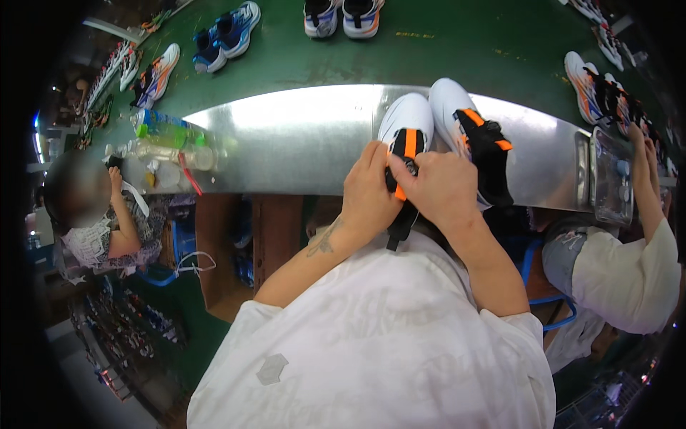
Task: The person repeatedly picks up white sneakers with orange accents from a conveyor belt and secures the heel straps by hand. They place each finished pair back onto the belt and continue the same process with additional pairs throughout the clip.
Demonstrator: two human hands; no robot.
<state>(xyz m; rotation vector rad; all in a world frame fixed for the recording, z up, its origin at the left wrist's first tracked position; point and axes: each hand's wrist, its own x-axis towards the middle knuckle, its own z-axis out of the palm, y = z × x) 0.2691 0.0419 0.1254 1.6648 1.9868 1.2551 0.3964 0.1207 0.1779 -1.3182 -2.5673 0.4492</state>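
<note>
Directly in front of me, a white sneaker (406,118) with a black and orange upper points away, its heel end toward my body. My left hand (370,191) grips its left side, fingers curled at the upper. From the right, my right hand (446,187) closes over the same upper, thumb against the orange and black strap area. The fingers hide much of the shoe's opening; a black tab hangs out below them. Close on the right lies the matching sneaker (491,161), touched by neither hand as far as I can see.
A shiny metal ledge (300,143) borders a green work surface (286,61) carrying several pairs of sneakers. Plastic bottles (171,146) crowd its left end; a clear tray (612,179) stands at right. A person (107,229) sits left, another person (622,272) right.
</note>
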